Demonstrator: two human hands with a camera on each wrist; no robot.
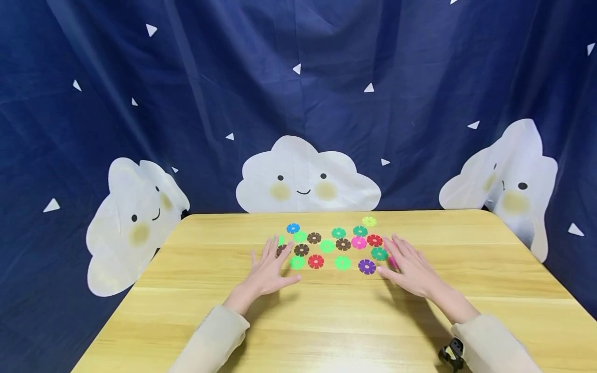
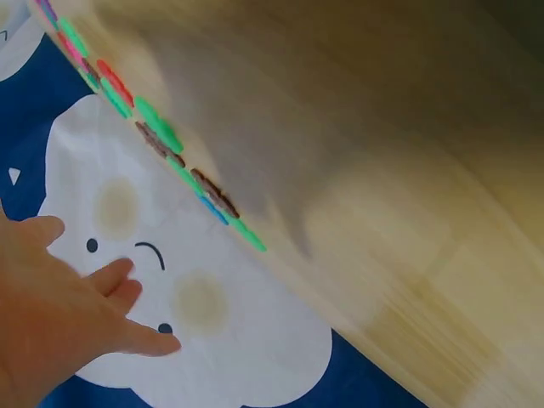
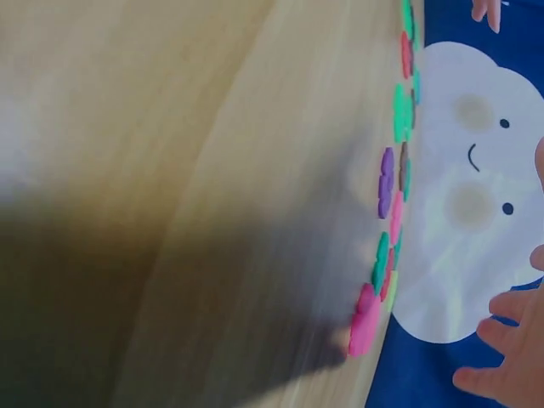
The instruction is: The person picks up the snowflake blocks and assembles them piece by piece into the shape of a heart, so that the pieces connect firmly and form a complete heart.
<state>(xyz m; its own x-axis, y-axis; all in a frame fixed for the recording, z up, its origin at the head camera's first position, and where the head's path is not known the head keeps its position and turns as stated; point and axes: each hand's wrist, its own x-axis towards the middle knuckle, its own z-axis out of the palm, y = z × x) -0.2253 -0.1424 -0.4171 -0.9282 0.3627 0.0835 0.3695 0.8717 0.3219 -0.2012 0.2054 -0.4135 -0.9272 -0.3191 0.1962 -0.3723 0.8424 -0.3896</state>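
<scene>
Several notched plastic discs lie flat in a loose group on the wooden table. My left hand hovers at the group's left side, fingers spread, partly covering a brown disc. At the right side is my right hand, also spread and holding nothing. Its thumb is near the purple disc, and its fingers overlap a pink disc. Between the hands are a red disc and a bright green disc. Both wrist views show the hands raised above the tabletop.
A blue disc and a yellow disc lie farthest back. Behind the table's far edge hangs a dark blue curtain printed with white clouds. A black strap is by the right sleeve.
</scene>
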